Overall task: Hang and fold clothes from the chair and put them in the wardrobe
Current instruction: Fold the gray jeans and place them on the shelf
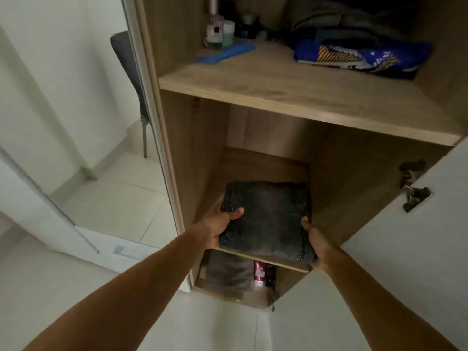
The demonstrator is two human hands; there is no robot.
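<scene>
Dark grey jeans (266,219), pale-stitched seams

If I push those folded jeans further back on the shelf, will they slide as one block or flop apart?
The folded jeans look thick and dense, so they will probably slide as one bundle. The left hand and right hand grip opposite edges, which should hold the layers together. The near edge overhangs the middle shelf, so it may sag if released now.

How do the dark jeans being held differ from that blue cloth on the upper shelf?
The folded jeans are plain dark grey and neatly squared; the blue patterned garment is bright, printed and crumpled. The jeans sit lower, gripped by the left hand and right hand; the garment lies untouched. Both are inside the wardrobe.
</scene>
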